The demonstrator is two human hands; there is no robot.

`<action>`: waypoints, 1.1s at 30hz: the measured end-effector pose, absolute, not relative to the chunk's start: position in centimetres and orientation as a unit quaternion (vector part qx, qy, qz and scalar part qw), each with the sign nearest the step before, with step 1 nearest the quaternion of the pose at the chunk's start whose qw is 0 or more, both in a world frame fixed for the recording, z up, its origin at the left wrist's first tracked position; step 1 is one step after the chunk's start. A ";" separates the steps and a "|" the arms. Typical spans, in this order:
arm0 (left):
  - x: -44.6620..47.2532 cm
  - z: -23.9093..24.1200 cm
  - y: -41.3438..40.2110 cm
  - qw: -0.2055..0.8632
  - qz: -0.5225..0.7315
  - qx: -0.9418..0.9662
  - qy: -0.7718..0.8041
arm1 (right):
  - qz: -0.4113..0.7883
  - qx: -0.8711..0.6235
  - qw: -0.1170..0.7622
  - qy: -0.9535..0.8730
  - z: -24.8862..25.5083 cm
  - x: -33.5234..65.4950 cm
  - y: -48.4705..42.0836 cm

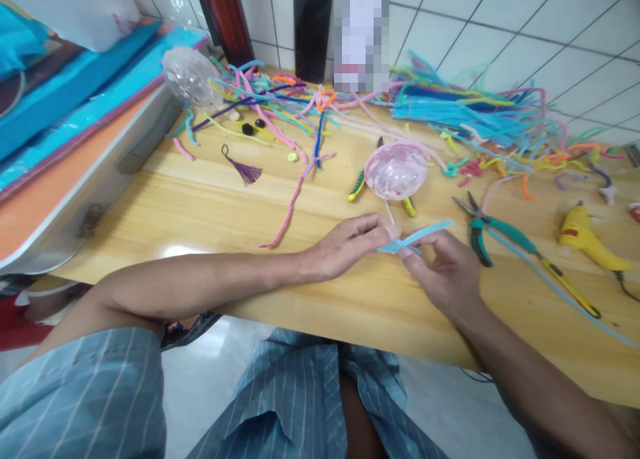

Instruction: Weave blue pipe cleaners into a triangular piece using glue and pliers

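My left hand (353, 244) and my right hand (445, 269) meet above the front of the wooden table. Both are closed in a pinch on a light blue pipe cleaner (433, 230), bent and bunched between the fingertips. One end of it sticks out to the right over my right fingers. A thin pale stem (389, 212) rises from my left fingertips toward a transparent bowl-shaped piece with a pink rim (397, 172). Behind that piece, pliers with yellow and green handles (357, 186) are partly hidden. Green-handled long-nose pliers (503, 228) lie right of my right hand.
Many coloured pipe cleaners (450, 109) lie along the tiled wall. A yellow glue gun (587, 236) and a yellow cutter (570, 287) are at the right. A purple tassel (243, 166), a twisted pink stem (291, 209) and a metal-sided box (95, 199) are leftward. A phone (313, 29) leans behind.
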State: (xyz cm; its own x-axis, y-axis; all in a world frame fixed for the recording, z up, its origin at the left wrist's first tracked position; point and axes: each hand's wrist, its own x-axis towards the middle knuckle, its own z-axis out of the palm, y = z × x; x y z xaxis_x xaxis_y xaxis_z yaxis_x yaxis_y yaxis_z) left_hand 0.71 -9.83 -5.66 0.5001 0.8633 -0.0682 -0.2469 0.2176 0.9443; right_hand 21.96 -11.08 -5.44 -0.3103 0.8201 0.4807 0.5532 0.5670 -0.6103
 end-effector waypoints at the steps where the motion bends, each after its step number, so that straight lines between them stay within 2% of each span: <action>1: 0.7 -5.6 -9.9 0.713 0.388 0.495 0.308 | 0.191 -0.450 0.395 -0.778 -5.6 22.0 -11.1; 8: 1.0 -6.6 -9.8 0.722 0.359 0.491 0.330 | 0.263 -0.477 0.399 -0.737 -6.3 22.0 -11.1; 13: 1.1 -6.3 -9.4 0.759 0.334 0.452 0.329 | 0.390 -0.476 0.392 -0.684 -5.1 21.9 -10.8; 17: 1.1 -6.2 -9.2 0.778 0.313 0.445 0.316 | 0.428 -0.478 0.406 -0.651 -4.8 22.0 -10.5; 22: 1.2 -6.5 -9.2 0.772 0.291 0.463 0.324 | 0.405 -0.495 0.420 -0.643 -5.1 22.0 -10.5; 33: 1.3 -6.8 -9.3 0.751 0.289 0.492 0.333 | 0.264 -0.461 0.415 -0.739 -6.1 22.8 -11.0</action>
State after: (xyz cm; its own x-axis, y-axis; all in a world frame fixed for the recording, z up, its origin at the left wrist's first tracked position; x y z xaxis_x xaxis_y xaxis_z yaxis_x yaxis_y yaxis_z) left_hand 1.25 -9.32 -6.76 0.6108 0.7618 -0.2159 -0.1062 0.3491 0.9311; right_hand 22.81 -11.03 -6.06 -0.2313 0.8999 0.3696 0.4618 0.4359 -0.7724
